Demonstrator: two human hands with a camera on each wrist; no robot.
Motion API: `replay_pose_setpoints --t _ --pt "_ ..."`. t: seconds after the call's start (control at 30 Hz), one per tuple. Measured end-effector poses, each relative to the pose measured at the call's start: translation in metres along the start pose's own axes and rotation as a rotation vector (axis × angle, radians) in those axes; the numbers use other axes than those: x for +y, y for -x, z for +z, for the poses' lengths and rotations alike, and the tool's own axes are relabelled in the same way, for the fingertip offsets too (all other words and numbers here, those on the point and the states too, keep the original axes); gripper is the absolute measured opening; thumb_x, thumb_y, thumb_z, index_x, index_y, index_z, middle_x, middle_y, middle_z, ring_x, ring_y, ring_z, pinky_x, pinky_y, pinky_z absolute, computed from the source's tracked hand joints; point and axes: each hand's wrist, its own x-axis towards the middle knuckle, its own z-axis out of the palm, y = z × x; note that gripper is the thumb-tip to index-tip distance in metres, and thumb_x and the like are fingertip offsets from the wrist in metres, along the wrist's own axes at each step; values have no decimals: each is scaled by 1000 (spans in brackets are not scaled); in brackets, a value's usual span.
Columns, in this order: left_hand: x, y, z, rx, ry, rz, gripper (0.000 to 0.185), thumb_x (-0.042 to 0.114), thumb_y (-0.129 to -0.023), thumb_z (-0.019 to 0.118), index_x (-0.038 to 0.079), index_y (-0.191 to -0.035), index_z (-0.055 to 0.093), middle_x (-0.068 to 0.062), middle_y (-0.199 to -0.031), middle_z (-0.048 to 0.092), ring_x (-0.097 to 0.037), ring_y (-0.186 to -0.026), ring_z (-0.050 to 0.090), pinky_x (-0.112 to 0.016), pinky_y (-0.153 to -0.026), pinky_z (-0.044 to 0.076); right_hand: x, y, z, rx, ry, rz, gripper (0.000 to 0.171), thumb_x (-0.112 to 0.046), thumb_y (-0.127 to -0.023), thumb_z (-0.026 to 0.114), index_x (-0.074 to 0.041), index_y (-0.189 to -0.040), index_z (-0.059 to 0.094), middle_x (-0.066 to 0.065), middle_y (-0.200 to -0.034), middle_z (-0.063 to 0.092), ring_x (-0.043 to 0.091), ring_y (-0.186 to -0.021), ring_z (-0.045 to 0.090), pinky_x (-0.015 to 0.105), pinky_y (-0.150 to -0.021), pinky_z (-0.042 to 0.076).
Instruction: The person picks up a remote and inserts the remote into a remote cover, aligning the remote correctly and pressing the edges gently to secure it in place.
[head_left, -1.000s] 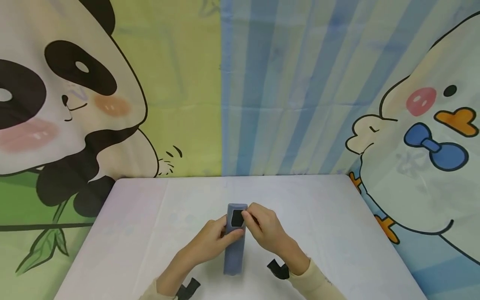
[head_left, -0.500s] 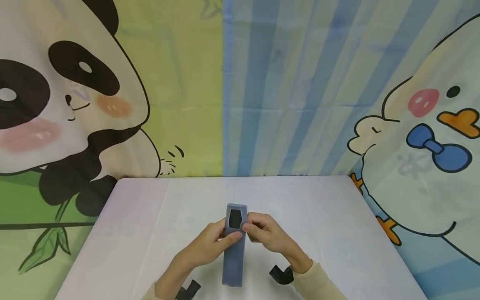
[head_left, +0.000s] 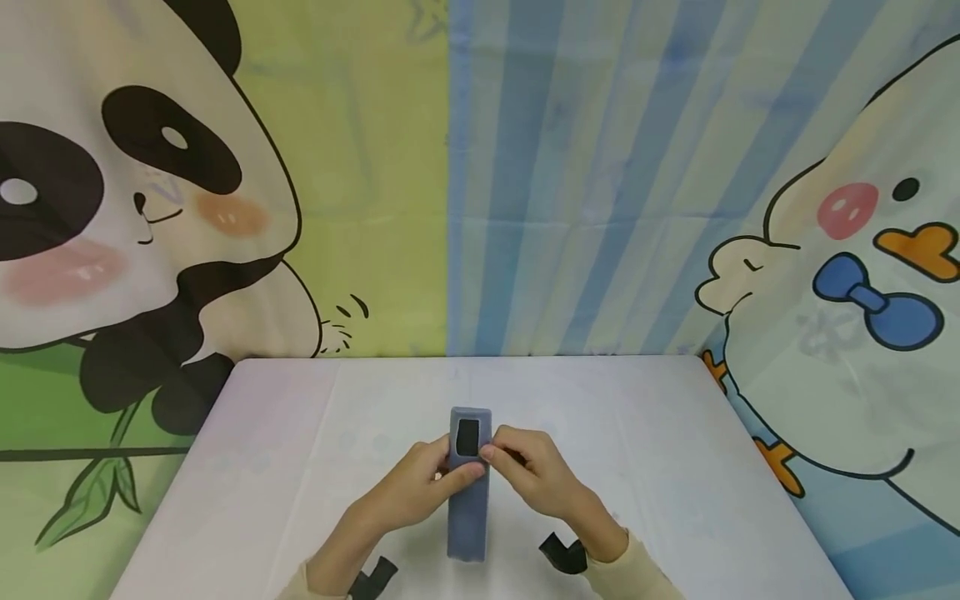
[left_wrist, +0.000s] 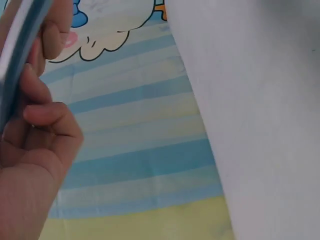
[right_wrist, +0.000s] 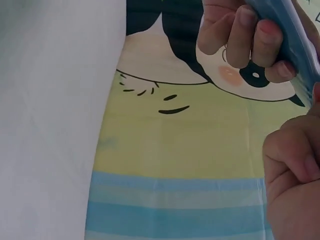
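A long, narrow blue-grey case (head_left: 468, 517) with a dark window (head_left: 467, 437) near its far end stands out over the table, its length pointing toward me in the head view. My left hand (head_left: 420, 487) grips it from the left, thumb lying across the front just below the window. On the opposite side, my right hand (head_left: 536, 471) pinches the right edge beside the window between thumb and curled fingers. In the left wrist view only a thin side of the case (left_wrist: 17, 55) shows. The right wrist view catches its back (right_wrist: 290, 40), with left-hand fingers bent behind it.
A white table (head_left: 337, 442) spreads beneath both hands. Behind it hangs a printed cloth (head_left: 375, 167) with a panda and a white duck. Black straps (head_left: 562, 554) stick out near both wrists.
My right hand has slid down from the window's upper right corner to the edge lower down, uncovering the window. The case's near end dipped toward me, then rose slightly. My left hand kept its hold.
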Motion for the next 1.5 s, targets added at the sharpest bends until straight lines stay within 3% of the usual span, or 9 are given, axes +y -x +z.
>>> replay_pose_setpoints --t 0.13,0.23,0.33,0.47,0.67,0.9,1.07,1.3,1.5 --pt "-6 1 6 32 77 57 24 20 -105 56 5 -124 59 -6 -108 73 -17 -95 70 -31 -77 57 5 2 -2 -21 -58 114 19 2 -98 60 -14 -89 54 -3 -66 45 1 -56 37 20 -47 34" --pt "-5 -1 10 5 50 68 24 23 -106 55 9 -124 57 -2 -102 72 -13 -89 69 -29 -74 56 9 5 -3 -28 -122 172 5 -4 -102 56 -8 -100 55 1 -76 53 4 -63 45 24 -52 41" --pt "-4 -4 7 -9 -45 89 16 27 -107 51 14 -111 59 7 -86 65 -9 -74 64 -27 -65 55 11 8 -4 -55 -181 166 5 -6 -106 49 -4 -106 54 6 -81 53 8 -66 47 26 -54 44" --pt "-2 -7 -3 56 -104 192 17 17 -106 52 18 -89 54 8 -72 54 -8 -58 55 -25 -51 49 14 11 -6 -91 -254 148 8 -2 -107 43 -3 -107 51 8 -74 46 11 -57 41 27 -47 39" --pt "-2 -14 -9 6 89 391 27 -5 -100 56 11 -79 52 -4 -64 55 -17 -50 52 -28 -43 45 13 10 -4 -96 -293 136 12 -2 -108 37 -1 -110 49 11 -88 50 14 -78 51 33 -60 46" --pt "-3 -17 -11 -66 301 432 26 0 -105 47 5 -81 56 -14 -67 52 -23 -56 53 -32 -50 50 3 5 -3 -63 -357 81 16 -6 -109 38 4 -111 50 16 -81 47 11 -76 48 36 -57 42" --pt "2 -18 -17 7 290 498 29 3 -106 48 7 -77 54 -11 -64 49 -22 -54 49 -31 -47 46 -10 -3 -5 -27 -278 88 10 -4 -106 47 2 -111 54 14 -76 52 8 -69 52 35 -53 47" --pt "4 -19 -16 227 134 401 28 3 -101 59 15 -75 55 -1 -63 50 -18 -53 48 -27 -47 42 -14 -3 1 61 -222 153 11 2 -104 49 4 -113 54 16 -81 64 10 -72 60 33 -60 54" --pt "-3 -17 -11 185 25 245 27 12 -99 64 17 -75 55 6 -65 51 -9 -55 48 -27 -46 41 -9 -6 7 177 -289 290 12 -3 -106 47 6 -108 53 1 -72 57 9 -68 58 28 -61 53"
